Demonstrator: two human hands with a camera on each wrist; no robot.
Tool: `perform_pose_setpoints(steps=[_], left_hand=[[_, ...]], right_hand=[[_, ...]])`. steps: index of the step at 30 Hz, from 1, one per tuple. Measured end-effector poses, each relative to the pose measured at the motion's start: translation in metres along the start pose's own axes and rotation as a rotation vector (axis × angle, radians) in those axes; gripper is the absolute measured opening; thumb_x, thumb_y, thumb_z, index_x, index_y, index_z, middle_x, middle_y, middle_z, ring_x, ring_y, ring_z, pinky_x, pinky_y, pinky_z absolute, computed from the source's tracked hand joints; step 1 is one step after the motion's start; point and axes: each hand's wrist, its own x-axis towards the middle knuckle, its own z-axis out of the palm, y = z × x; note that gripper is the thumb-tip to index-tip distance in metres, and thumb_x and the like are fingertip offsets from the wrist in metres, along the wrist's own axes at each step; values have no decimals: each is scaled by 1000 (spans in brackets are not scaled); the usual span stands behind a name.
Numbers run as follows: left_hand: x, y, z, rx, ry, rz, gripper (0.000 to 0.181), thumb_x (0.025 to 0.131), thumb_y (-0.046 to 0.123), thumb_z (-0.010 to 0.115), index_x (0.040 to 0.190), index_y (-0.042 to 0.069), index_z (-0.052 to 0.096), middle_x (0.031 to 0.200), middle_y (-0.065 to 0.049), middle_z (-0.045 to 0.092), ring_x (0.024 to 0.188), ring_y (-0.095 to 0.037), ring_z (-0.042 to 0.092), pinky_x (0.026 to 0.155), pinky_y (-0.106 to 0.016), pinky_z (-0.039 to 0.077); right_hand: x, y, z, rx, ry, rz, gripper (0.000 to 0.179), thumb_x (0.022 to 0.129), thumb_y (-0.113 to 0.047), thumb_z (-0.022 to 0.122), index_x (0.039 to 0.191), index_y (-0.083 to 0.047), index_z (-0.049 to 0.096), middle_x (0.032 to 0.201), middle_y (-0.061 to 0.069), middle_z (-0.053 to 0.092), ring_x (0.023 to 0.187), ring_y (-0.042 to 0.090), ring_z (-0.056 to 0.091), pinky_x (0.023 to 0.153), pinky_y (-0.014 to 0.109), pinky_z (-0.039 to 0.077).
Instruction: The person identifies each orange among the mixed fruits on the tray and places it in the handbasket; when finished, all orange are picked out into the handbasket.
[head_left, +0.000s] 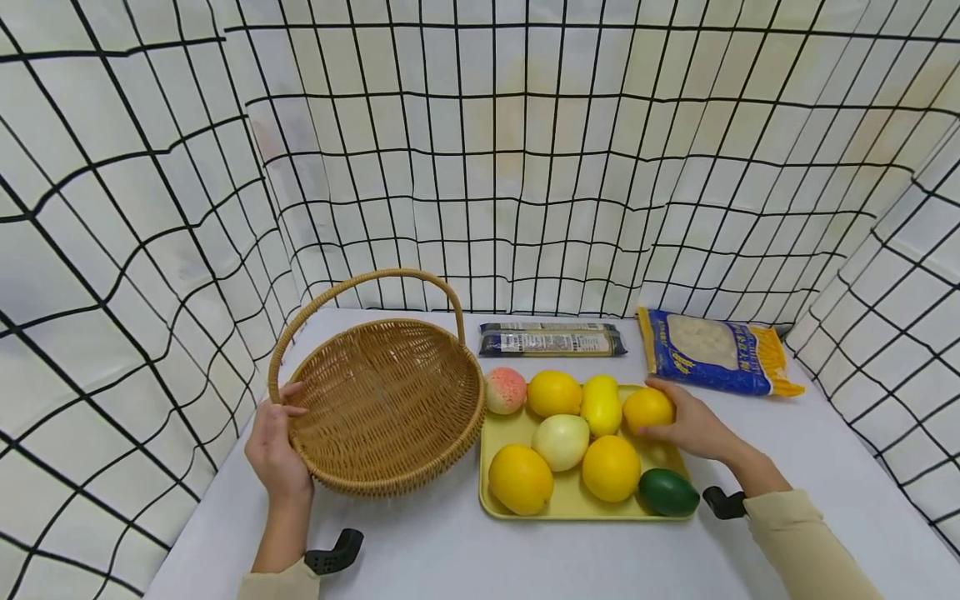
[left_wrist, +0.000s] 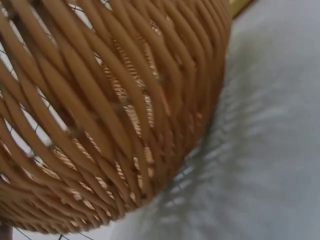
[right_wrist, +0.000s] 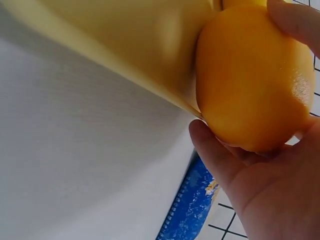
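Note:
My left hand [head_left: 279, 450] grips the left rim of a brown wicker basket [head_left: 386, 404] by the foot of its arched handle. The basket is tilted, its hollow facing me, and nothing lies in it. In the left wrist view the woven wall [left_wrist: 110, 110] fills most of the picture; that hand is almost wholly hidden there. My right hand [head_left: 693, 421] holds an orange [head_left: 648, 409] at the right side of a yellow tray [head_left: 577, 510]. Thumb and fingers curve round the orange [right_wrist: 252, 80] in the right wrist view, close to the tray edge.
The tray bears a peach [head_left: 506, 391], a pale round fruit [head_left: 561, 442], a long yellow fruit [head_left: 602, 406], a dark green fruit [head_left: 668, 492] and several oranges [head_left: 521, 479]. Behind lie dark packets [head_left: 553, 340] and a blue bag [head_left: 708, 352]. Black-gridded white walls [head_left: 480, 167] enclose the table.

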Motion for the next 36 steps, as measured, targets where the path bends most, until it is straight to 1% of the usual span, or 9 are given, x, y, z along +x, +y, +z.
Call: perform_pose_setpoints(steps=[3, 5, 10, 13, 18, 24, 27, 30, 36], left_hand=[[-3, -3, -6, 73, -7, -19, 37, 101, 14, 44, 87, -20, 53, 123, -18, 58, 127, -31, 43, 107, -23, 31], [-5, -5, -9, 121, -12, -30, 35, 101, 14, 43, 92, -19, 53, 129, -17, 54, 131, -29, 39, 108, -22, 27], [-8, -9, -11, 194, -34, -15, 34, 99, 11, 42, 99, -22, 49, 133, -9, 49, 132, -26, 37, 109, -26, 23], [-9, -11, -11, 206, -36, -8, 34, 99, 11, 41, 102, -21, 50, 135, -5, 48, 132, -24, 37, 110, -28, 22], [-11, -15, -11, 203, -46, 10, 33, 99, 10, 41, 101, -21, 52, 137, -8, 49, 133, -24, 39, 112, -29, 22], [-12, -14, -9, 247, -40, 59, 34, 97, 8, 43, 87, -23, 56, 135, -16, 53, 128, -23, 44, 107, -27, 29], [-13, -13, -10, 295, -28, 82, 35, 97, 9, 45, 83, -20, 60, 134, -15, 56, 127, -23, 48, 104, -26, 34], [-13, -12, -11, 318, -22, 97, 36, 97, 10, 46, 82, -19, 62, 134, -12, 58, 127, -24, 50, 103, -26, 37], [-15, -12, -11, 299, 10, 98, 35, 96, 8, 47, 78, -19, 61, 132, -12, 60, 125, -21, 52, 102, -25, 38]], right_hand=[[-3, -1, 2, 6, 30, -16, 95, 80, -45, 77, 151, -5, 29, 151, 23, 34, 122, 38, 48, 98, 58, 41], [-5, -1, 1, 8, 51, -22, 95, 79, -45, 78, 150, -4, 30, 148, 23, 37, 118, 38, 50, 95, 57, 44], [-9, -8, -6, 21, 139, -30, 90, 80, -44, 77, 148, -6, 33, 137, 22, 44, 107, 35, 54, 86, 51, 50], [-10, -19, -11, 66, 208, -41, 87, 82, -44, 76, 148, -9, 32, 138, 21, 43, 109, 35, 53, 87, 52, 50], [-11, -52, -8, 182, 282, -56, 87, 84, -42, 75, 152, -13, 27, 140, 20, 40, 112, 35, 52, 90, 52, 48], [-7, -91, 9, 274, 293, -92, 83, 84, -37, 76, 150, -17, 31, 136, 16, 43, 108, 32, 55, 87, 47, 51], [-5, -108, 20, 316, 282, -102, 82, 83, -36, 77, 149, -20, 32, 139, 14, 41, 108, 32, 55, 88, 47, 51], [-4, -121, 29, 349, 267, -103, 82, 83, -36, 78, 149, -21, 32, 142, 12, 40, 109, 31, 55, 90, 48, 50], [-1, -145, 42, 417, 250, -122, 81, 81, -36, 79, 148, -21, 34, 141, 9, 43, 108, 30, 55, 89, 46, 50]])
